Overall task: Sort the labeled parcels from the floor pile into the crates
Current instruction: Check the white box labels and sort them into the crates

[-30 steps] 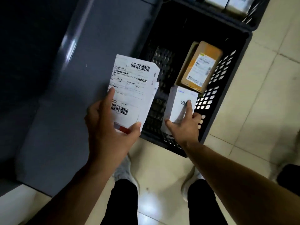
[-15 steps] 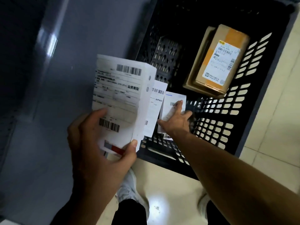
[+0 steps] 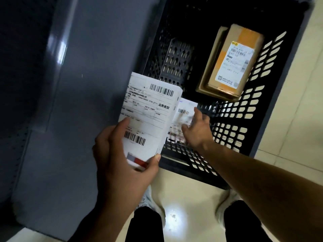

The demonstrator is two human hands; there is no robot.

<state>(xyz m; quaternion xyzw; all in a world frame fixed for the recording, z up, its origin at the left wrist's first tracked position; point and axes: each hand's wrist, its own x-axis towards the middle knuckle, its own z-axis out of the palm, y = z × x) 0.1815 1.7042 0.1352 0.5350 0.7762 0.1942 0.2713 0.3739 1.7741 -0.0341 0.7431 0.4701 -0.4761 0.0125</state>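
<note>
Since a second ago I am carrying the small white parcel (image 3: 185, 114) down from rim height into the black crate (image 3: 244, 110), and my right hand (image 3: 197, 131) is now reaching well inside, near the front wall. Its fingers are lying spread over the parcel, but the frame is blurring here and I cannot tell whether I am still pinching it or letting go. I am judging this parcel to be all but delivered, with only the release outstanding. My left hand (image 3: 122, 154) is grasping the large white parcel (image 3: 150, 117), thumb on the printed face and fingertips curling round the lower right corner, and is holding it above the crate's left edge, so it is awaiting sorting next. It is presenting as a flat, rigid carton with matt white faces, two barcodes and a red and grey strip. The crate is showing as hard moulded plastic with slotted walls. A brown carton (image 3: 232, 62), taped and labelled, is leaning inside against the far side. A smooth grey panel (image 3: 87, 75) is standing to the left, and glossy pale tiled floor (image 3: 297, 119) is lying to the right.
</note>
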